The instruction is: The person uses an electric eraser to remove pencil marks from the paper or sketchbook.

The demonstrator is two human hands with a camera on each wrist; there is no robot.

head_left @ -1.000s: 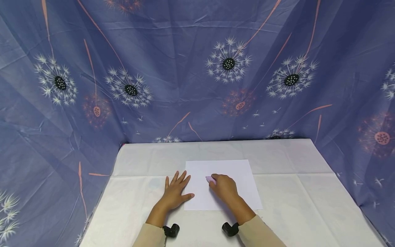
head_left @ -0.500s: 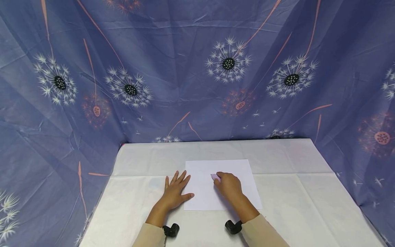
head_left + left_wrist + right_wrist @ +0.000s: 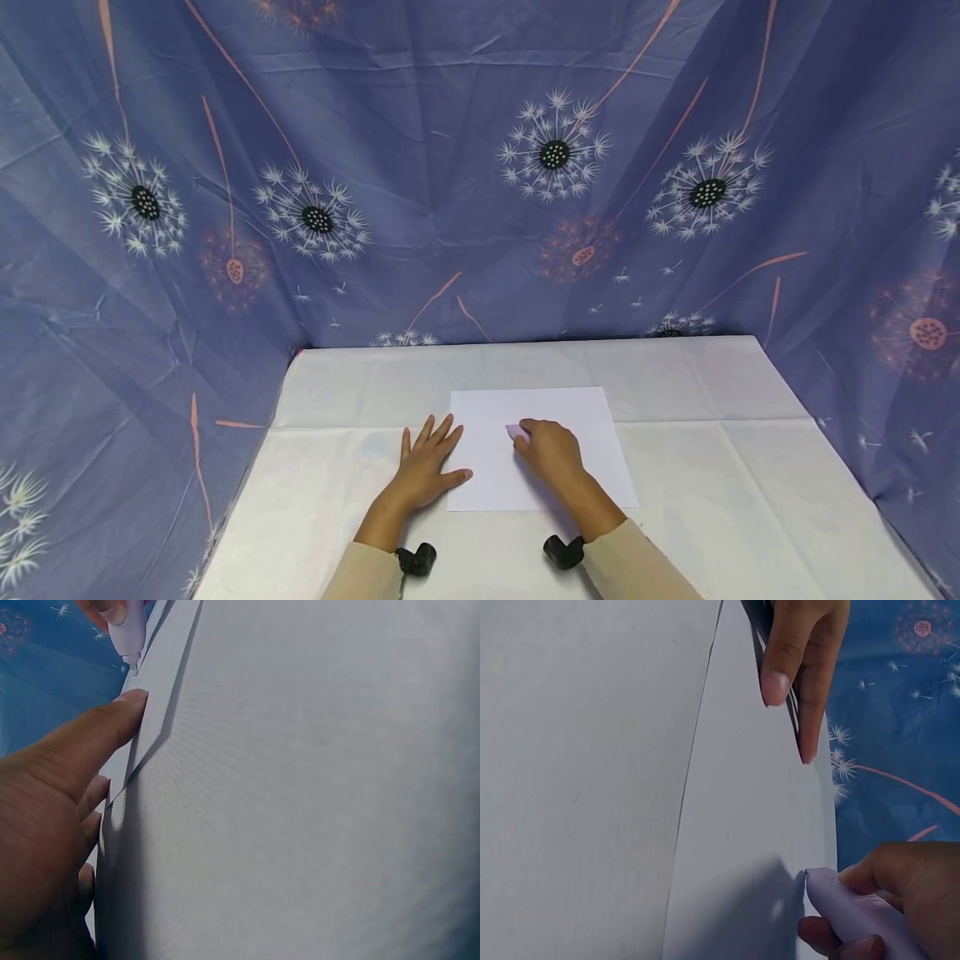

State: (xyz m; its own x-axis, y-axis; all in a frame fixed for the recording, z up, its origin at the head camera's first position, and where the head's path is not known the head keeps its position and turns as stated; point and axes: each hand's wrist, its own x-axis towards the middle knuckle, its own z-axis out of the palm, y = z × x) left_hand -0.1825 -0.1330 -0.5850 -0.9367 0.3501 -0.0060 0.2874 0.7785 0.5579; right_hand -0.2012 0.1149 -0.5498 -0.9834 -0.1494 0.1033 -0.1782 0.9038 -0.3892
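Note:
A blank-looking white sheet of paper point(image 3: 570, 404) lies on the white-covered table. My left hand point(image 3: 423, 475) rests spread at its left edge, thumb and fingertips on the paper. Over the middle of the sheet, my right hand point(image 3: 551, 450) grips a lilac squeeze pen point(image 3: 516, 432) with curled fingers and thumb. In the left wrist view the lilac pen point(image 3: 129, 630) shows a stepped neck and a narrow tip pointing down at the paper. The right wrist view has the pen's point(image 3: 855, 907) tip right at the sheet, its rear part hidden by fingers.
The white tablecloth point(image 3: 712, 483) has fold creases. A blue dandelion-print curtain point(image 3: 435, 192) hangs behind the table and along both sides. Black wrist-mounted devices point(image 3: 417, 559) sit near the beige sleeves point(image 3: 633, 558).
My right hand and the lilac pen shifted right across the paper, then came back slightly left. The left hand and the sheet stayed in place.

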